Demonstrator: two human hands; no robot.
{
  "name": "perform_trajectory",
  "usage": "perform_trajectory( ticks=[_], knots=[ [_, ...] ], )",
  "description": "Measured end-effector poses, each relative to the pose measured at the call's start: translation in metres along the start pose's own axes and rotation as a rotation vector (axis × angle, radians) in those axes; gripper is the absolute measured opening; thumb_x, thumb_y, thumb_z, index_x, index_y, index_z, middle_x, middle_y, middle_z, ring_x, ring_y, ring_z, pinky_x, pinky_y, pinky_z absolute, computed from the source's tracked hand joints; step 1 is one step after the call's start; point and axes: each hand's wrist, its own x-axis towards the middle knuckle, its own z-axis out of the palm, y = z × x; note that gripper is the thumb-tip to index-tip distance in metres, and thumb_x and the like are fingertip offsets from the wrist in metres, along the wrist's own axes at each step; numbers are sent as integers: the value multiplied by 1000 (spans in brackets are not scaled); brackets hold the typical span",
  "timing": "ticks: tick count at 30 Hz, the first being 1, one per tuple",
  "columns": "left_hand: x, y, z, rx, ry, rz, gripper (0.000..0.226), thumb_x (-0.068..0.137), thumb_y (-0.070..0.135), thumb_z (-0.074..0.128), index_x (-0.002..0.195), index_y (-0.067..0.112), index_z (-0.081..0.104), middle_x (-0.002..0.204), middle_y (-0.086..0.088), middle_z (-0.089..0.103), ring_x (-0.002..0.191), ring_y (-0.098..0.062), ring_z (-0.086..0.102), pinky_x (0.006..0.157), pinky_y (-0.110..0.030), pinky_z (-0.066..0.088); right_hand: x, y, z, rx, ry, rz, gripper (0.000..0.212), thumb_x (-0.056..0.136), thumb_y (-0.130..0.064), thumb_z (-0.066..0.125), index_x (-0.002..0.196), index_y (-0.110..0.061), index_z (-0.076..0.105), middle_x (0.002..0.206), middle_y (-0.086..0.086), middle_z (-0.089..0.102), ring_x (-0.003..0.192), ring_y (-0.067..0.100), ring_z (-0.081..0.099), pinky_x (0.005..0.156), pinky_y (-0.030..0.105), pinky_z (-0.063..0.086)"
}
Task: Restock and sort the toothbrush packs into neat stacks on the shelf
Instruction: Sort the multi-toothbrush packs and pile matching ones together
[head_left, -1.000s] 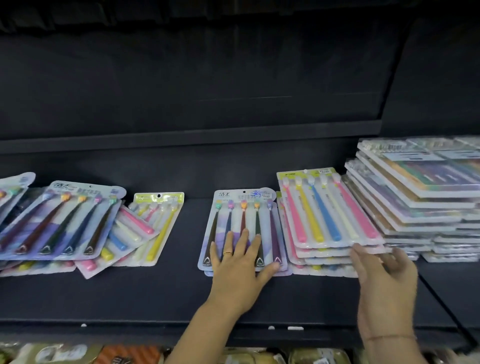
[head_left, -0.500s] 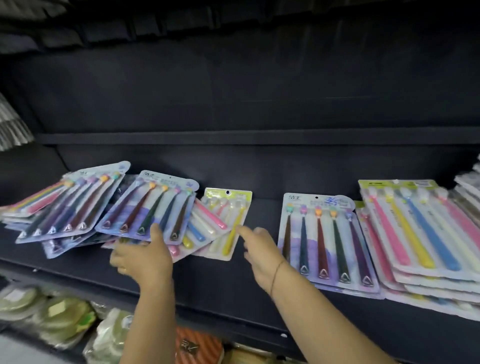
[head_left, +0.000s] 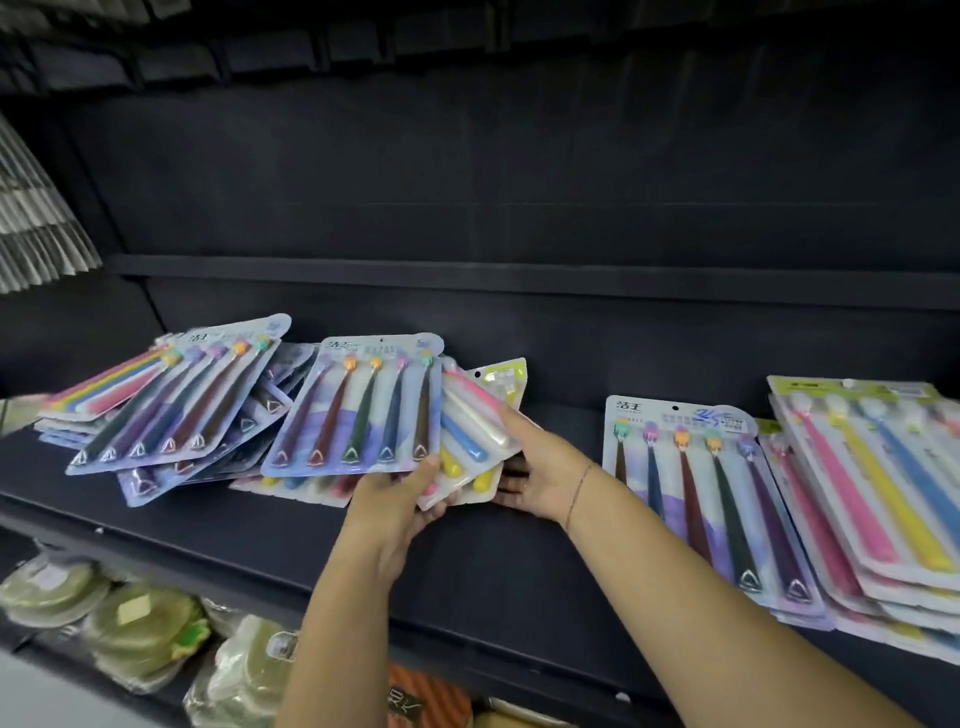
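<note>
On the dark shelf (head_left: 519, 545), just left of centre, the left hand (head_left: 395, 499) grips the near edge of a blue pack of dark-handled toothbrushes (head_left: 353, 410), thumb on top and fingers curled beneath. The pack's long axis runs from 7 to 1 o'clock, with the brush heads at the far end. Touching its 3 o'clock side, the right hand (head_left: 540, 467) pinches a pastel pack (head_left: 467, 431), thumb above and fingers under. Its brushes slant from about 10 to 4 o'clock, and I cannot tell which end holds the heads. At 9 o'clock lies a loose pile (head_left: 171, 410), its heads toward 2 o'clock. At 3 o'clock lie flat stacks (head_left: 857, 493), their heads toward 11 o'clock. Green wrapped goods (head_left: 140, 623) sit below at 7 o'clock.
</note>
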Motion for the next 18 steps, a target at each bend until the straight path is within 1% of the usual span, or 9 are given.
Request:
perform_trajectory(
  ticks=[2, 5, 7, 9, 10, 13, 14, 16, 18],
  knots=[
    [-3, 2, -2, 32, -84, -40, 19, 95, 12, 62, 112, 4, 65, 89, -6, 71, 65, -15, 67, 57, -23, 52, -5, -3, -6, 79, -38, -45, 43, 85, -47, 69, 114, -15, 67, 106, 11, 71, 97, 28, 69, 83, 44, 57],
    [-6, 6, -5, 50, -167, -107, 16, 95, 14, 62, 105, 3, 66, 80, -5, 70, 61, -14, 61, 55, -21, 51, -13, -13, -20, 176, -52, -66, 44, 90, -48, 60, 116, -13, 67, 110, 12, 72, 102, 29, 67, 80, 42, 57],
    [-7, 5, -4, 180, -142, -65, 12, 95, 17, 62, 96, 6, 67, 76, -3, 68, 63, -13, 58, 57, -22, 48, -20, -20, -29, 152, -56, -38, 39, 94, -44, 56, 109, -10, 67, 99, 10, 73, 95, 27, 68, 78, 42, 56],
    [-4, -1, -4, 380, -23, 6, 16, 94, 21, 63, 87, 7, 65, 79, -3, 63, 72, -18, 55, 65, -25, 44, -23, -20, -35, 89, -58, 1, 30, 93, -37, 60, 99, -8, 65, 90, 9, 72, 88, 25, 67, 78, 43, 55],
    [0, -4, -5, 492, 69, 26, 19, 94, 24, 64, 89, 5, 66, 85, -5, 62, 82, -23, 55, 72, -28, 43, -23, -17, -38, 32, -43, 22, 30, 91, -36, 63, 101, -8, 63, 94, 10, 70, 90, 25, 67, 79, 42, 55],
    [8, -13, -7, 860, 299, 14, 38, 96, 39, 53, 118, 9, 62, 122, -12, 56, 120, -35, 43, 102, -43, 37, -13, -6, -39, -82, -28, 83, 39, 92, -39, 64, 117, -10, 61, 107, 9, 67, 98, 24, 65, 83, 39, 55],
    [8, -12, -6, 854, 307, 18, 41, 97, 40, 50, 123, 9, 60, 126, -12, 56, 120, -35, 44, 104, -44, 37, -8, -3, -37, -93, -31, 82, 37, 93, -37, 62, 120, -11, 61, 107, 8, 68, 98, 24, 65, 86, 40, 55],
    [3, -9, -3, 690, 234, 62, 41, 97, 38, 52, 124, 8, 59, 121, -8, 61, 109, -28, 54, 92, -36, 43, -4, 0, -29, -98, -34, 67, 35, 93, -32, 64, 120, -11, 62, 110, 10, 70, 101, 27, 67, 91, 45, 54],
    [-3, -8, 1, 558, 167, 120, 37, 96, 37, 57, 124, 13, 61, 116, -3, 65, 98, -18, 61, 80, -28, 47, 0, 0, -23, -155, 17, 8, 42, 86, -30, 73, 121, -8, 63, 115, 12, 70, 106, 29, 66, 90, 46, 55]
  ],
)
